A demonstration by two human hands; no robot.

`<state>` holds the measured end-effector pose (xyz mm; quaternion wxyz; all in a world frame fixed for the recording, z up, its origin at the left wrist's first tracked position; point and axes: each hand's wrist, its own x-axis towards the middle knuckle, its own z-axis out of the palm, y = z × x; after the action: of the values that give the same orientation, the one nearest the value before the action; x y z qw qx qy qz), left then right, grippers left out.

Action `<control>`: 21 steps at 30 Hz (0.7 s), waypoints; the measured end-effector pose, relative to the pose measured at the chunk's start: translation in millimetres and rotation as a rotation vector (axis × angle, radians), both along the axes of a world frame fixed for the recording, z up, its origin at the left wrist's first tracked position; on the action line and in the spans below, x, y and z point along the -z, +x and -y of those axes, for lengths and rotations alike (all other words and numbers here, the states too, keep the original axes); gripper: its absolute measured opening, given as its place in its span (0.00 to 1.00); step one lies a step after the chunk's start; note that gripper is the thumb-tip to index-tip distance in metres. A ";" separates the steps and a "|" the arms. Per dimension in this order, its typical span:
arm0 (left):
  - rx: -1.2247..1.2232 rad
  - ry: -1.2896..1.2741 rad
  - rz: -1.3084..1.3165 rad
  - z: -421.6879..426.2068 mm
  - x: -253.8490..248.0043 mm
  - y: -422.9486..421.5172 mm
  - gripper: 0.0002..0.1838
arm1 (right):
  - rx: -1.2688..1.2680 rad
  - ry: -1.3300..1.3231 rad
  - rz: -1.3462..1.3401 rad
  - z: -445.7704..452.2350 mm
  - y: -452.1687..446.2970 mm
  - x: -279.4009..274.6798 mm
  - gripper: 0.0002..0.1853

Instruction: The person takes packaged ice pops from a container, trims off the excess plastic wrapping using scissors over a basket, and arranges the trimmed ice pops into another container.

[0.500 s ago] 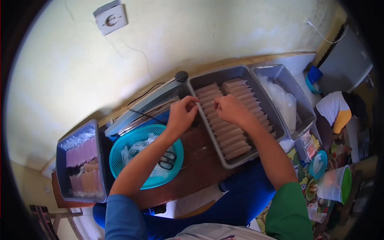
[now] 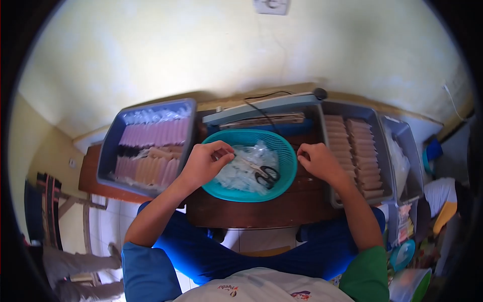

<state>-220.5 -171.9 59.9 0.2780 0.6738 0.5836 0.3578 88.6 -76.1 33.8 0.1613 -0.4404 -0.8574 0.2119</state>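
My left hand (image 2: 207,162) hovers over the left rim of a turquoise plastic basket (image 2: 290,173), thumb and forefinger curved with a small gap between them. In the basket lie clear plastic scraps (image 2: 234,173) and black-handled scissors (image 2: 266,176). My right hand (image 2: 319,161) is closed, its fingers curled, between the basket and a grey tray (image 2: 385,151); nothing shows in it. Rows of filled brownish plastic tubes (image 2: 363,151) lie in that tray. Behind the basket stands a long bag sealer (image 2: 266,110).
Left stands another grey tray (image 2: 106,156) with pink and orange tubes (image 2: 156,132). At right, a grey bin (image 2: 415,176) holds clear plastic bags (image 2: 400,161). A crouching person (image 2: 443,199) is at far right; another person's legs (image 2: 83,264) show lower left.
The view has turned left, bringing the basket to the middle. Both hands have moved from near the brown-tube tray to either side of the basket and are farther apart.
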 end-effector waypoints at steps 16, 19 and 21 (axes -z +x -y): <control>-0.453 0.116 -0.111 74.6 16.2 -151.3 0.07 | -0.554 0.071 -0.425 36.4 -257.9 7.4 0.01; -0.487 0.063 -0.124 63.1 31.8 -176.8 0.09 | -0.616 0.081 -0.505 30.5 -304.2 24.5 0.01; -0.500 0.027 -0.148 57.1 42.6 -192.4 0.09 | -0.691 0.038 -0.514 24.7 -329.5 31.4 0.01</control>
<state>-412.9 -229.0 17.3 0.1284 0.5366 0.7459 0.3731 -240.9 -100.8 2.4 0.2973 -0.0572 -0.8903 0.3402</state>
